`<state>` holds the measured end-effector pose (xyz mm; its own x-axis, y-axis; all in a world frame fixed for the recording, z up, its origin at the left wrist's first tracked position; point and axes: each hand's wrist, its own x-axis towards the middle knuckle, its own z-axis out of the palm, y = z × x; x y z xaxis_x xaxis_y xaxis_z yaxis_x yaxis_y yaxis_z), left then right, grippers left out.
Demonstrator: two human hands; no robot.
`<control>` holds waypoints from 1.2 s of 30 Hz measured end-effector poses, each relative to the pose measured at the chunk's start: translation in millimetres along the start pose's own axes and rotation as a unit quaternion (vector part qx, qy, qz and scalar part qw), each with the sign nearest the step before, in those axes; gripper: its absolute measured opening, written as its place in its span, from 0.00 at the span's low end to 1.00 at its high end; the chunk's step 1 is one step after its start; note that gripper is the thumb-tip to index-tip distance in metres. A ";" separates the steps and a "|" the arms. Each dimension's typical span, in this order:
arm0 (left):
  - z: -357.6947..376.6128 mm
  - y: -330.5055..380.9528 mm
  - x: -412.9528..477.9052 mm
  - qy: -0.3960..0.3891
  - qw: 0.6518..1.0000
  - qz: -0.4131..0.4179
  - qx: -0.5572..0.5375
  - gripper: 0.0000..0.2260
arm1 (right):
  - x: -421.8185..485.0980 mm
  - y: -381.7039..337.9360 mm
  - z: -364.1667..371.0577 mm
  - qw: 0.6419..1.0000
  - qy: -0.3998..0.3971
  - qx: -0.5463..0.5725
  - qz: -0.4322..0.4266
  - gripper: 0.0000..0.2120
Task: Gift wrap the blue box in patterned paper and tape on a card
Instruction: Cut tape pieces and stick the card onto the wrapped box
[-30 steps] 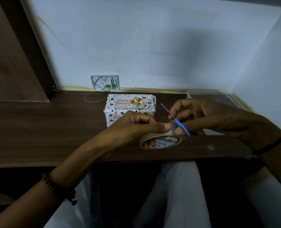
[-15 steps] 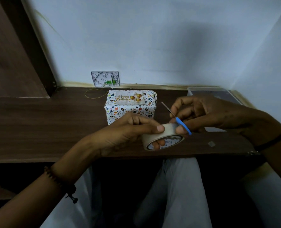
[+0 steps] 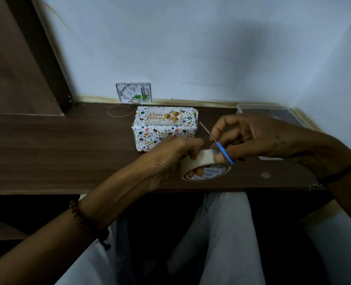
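From my station I see the wrapped box (image 3: 164, 130) standing on the table (image 3: 57, 153), toward the far side and just beyond my hands. It is fully covered in patterned paper, and the birthday card (image 3: 164, 117) lies flat on its top face.

My left hand (image 3: 168, 161) is curled round the tape roll (image 3: 199, 161), with fingertips showing through the core. My right hand (image 3: 256, 138) pinches a thin blue-handled pick (image 3: 225, 154), its metal tip angled up and away, while the thumb presses on the roll's outer band. I judge I am hunting for the tape's free end.

The roll is a stiff ring, so a grip through the core is firm. The tape itself looks thin and papery, likely to tear if lifted carelessly. The pick's tip is sharp, and I would keep it off the wrapping.

The box looks light, and its paper is probably slick and easily creased. I would steady it with flat fingers on its sides. The card is thin and may slide until taped, so I would press its middle.

A scrap of tape (image 3: 265, 175) lies on the table to the right.
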<state>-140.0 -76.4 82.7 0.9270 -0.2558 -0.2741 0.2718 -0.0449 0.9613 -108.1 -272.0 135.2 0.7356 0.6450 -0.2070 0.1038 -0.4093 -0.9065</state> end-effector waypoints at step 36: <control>-16.8 -6.9 -7.1 -0.170 0.979 0.022 -0.109 0.11 | -3.2 16.2 -15.1 0.997 -0.007 0.071 0.000 0.18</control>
<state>-144.1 -58.1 77.5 0.8097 -0.5613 -0.1712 0.3157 0.1707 0.9334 -98.7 -290.3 126.8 0.7266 0.6541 -0.2101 0.0074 -0.3133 -0.9496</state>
